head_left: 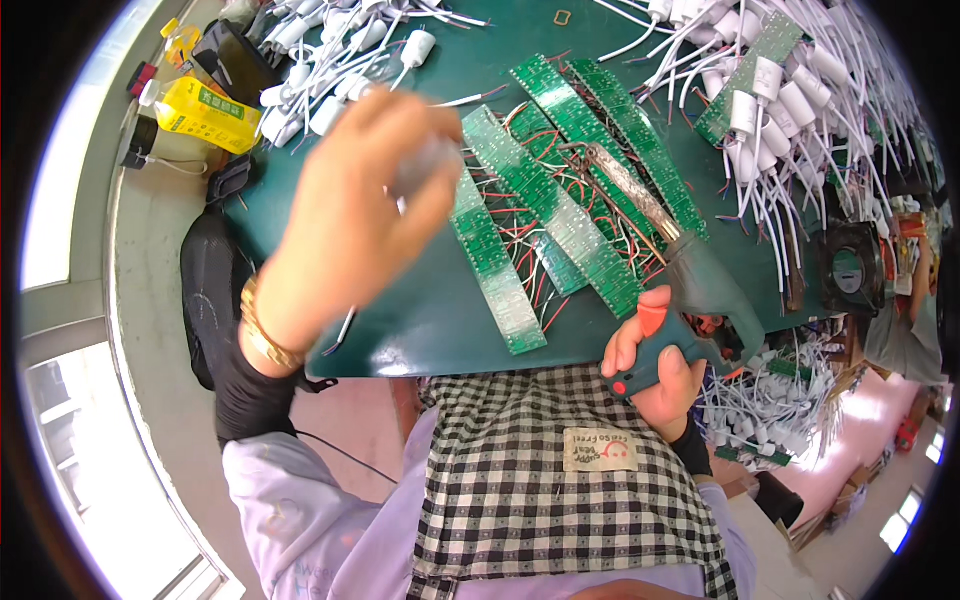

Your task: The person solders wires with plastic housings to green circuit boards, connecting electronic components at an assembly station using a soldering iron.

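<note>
My left hand is raised over the left part of the green-topped table, its fingers curled round a small pale part blurred by motion. A white wire end shows below that wrist. My right hand, at the table's front edge, grips a gun-shaped soldering iron with a dark green handle and red trigger. Its stained metal barrel reaches up and left over the boards. Between the hands lie several long green circuit board strips, side by side, with red, white and black wires bunched among them.
White wired cylinders are heaped at the back left and back right, where a green board strip lies among them. A yellow bottle stands at the left edge. A black fan and another person's arm are far right.
</note>
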`<state>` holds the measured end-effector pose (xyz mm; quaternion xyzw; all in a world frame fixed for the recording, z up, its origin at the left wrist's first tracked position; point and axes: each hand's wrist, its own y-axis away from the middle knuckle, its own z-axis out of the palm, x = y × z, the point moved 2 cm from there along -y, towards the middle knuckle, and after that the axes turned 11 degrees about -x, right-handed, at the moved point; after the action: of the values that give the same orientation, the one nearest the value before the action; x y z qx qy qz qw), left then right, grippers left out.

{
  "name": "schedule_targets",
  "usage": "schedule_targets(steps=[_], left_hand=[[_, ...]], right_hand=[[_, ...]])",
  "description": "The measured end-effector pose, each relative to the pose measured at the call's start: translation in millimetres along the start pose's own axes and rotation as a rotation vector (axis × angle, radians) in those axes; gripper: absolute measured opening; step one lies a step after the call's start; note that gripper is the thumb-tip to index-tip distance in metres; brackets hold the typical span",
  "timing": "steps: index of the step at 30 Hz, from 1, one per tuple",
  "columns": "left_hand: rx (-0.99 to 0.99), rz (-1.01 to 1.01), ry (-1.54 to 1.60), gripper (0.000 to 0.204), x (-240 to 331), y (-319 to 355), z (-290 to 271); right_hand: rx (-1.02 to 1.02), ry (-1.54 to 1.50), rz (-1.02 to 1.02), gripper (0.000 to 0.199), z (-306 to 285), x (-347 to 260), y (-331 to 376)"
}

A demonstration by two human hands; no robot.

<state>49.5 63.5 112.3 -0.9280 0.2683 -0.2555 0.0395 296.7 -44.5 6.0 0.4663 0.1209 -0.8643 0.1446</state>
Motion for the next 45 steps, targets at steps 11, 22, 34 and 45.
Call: schedule_targets(steps=[11, 22, 34, 45], left_hand=[[0.232, -0.040, -0.209, 0.019, -36.5, 59.2, 78.2], [0.276, -0.183, -0.156, 0.011, -51.8, 53.1, 88.6], [0.316, -0.234, -0.062, 0.007, -60.2, 52.0, 93.8], [0.361, -0.208, -0.121, 0.011, -57.5, 52.6, 95.8]], right_hand=[[-0.083, 0.123, 0.126, 0.057, 14.1, 7.7, -12.3], [-0.142, 0.186, 0.148, 0.054, 24.1, 26.2, -19.7], [-0.147, 0.233, 0.176, 0.048, 31.7, 32.1, -29.0], [-0.131, 0.364, 0.227, 0.024, 39.6, 26.7, -29.4]])
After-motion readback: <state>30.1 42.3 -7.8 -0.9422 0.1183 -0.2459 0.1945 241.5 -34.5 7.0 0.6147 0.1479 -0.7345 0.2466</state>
